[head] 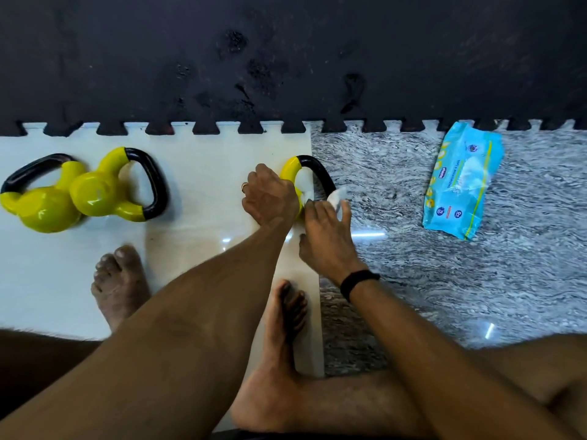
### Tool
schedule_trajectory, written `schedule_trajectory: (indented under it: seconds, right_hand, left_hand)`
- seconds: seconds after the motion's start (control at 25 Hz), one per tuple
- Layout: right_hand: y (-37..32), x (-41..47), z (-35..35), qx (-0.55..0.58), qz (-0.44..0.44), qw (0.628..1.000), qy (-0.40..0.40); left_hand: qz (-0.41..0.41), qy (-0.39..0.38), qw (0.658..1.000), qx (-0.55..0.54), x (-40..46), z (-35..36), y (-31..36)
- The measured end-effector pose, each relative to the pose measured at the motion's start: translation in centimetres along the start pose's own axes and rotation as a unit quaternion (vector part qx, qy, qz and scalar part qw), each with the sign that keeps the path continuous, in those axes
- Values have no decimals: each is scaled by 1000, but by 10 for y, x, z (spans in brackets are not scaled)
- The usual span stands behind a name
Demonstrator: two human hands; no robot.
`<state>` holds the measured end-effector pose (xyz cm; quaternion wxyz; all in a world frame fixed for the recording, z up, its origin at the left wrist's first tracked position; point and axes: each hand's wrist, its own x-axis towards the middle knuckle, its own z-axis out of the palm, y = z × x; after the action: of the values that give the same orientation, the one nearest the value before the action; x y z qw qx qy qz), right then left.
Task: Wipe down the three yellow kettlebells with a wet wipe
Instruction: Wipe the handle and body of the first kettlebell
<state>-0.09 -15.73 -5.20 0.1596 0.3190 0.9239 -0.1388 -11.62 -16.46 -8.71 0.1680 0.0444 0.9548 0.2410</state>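
Note:
Three yellow kettlebells with black handles lie on their sides on the white floor tile. Two are at the left, touching each other: one [39, 203] at the far left and one [104, 190] beside it. The third kettlebell [290, 173] lies in the middle, its body mostly hidden under my left hand [270, 196], which grips it from above. My right hand [327, 236] holds a white wet wipe [338, 195] against the black handle [319, 173] of that kettlebell.
A blue pack of wet wipes [460, 182] lies on the grey marbled floor at the right. A black interlocking foam mat [286, 58] covers the far floor. My two bare feet [119, 284] [279, 350] rest on the tile below the kettlebells.

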Motion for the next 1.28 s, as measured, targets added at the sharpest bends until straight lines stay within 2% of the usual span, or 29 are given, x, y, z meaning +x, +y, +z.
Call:
schedule_trajectory:
  seconds: [0.12, 0.2, 0.32, 0.44, 0.56, 0.64, 0.72, 0.76, 0.88, 0.96, 1.08, 1.12, 1.16, 1.2, 1.28]
  right_hand:
    - [-13, -32, 14, -40, 9, 999, -11]
    - [-12, -23, 16, -28, 23, 999, -12]
    - [-7, 5, 5, 53, 48, 997, -18]
    - [-23, -13, 9, 128, 91, 988, 2]
    - [-44, -27, 20, 288, 134, 947, 39]
    - [-52, -17, 16, 444, 193, 874, 39]
    - [-55, -8, 21, 583, 244, 775, 29]
    - [-54, -6, 24, 627, 260, 733, 30]
    - [-50, 3, 25, 707, 300, 639, 43]
    - [-44, 12, 21, 766, 312, 557, 76]
    - [-28, 28, 12, 857, 313, 376, 161]
    - [-23, 30, 9, 871, 323, 330, 170]
    - [-20, 30, 6, 877, 335, 302, 165]
    - [-22, 29, 4, 879, 344, 290, 155]
    - [-31, 27, 1, 884, 343, 288, 134]
  left_hand:
    - [22, 5, 1000, 4, 0, 2, -1]
    - [32, 7, 999, -3, -2, 1, 0]
    - [-3, 23, 1000, -18, -3, 2, 0]
    - [-17, 26, 999, -22, -1, 3, -2]
    - [6, 32, 999, -25, -1, 6, -4]
    - [7, 39, 998, -43, -2, 6, -2]
    - [11, 39, 998, -42, -2, 5, -3]
    - [17, 37, 998, -41, -2, 6, -5]
    - [36, 36, 998, -43, -3, 5, -7]
    - [33, 33, 998, -48, -4, 6, -5]
    - [21, 26, 999, -43, -4, 4, -4]
    - [25, 21, 999, -43, -4, 4, -5]
    - [34, 18, 998, -41, -5, 4, -6]
    - [42, 18, 998, -39, -4, 4, -6]
    - [51, 23, 998, -32, -3, 4, -6]
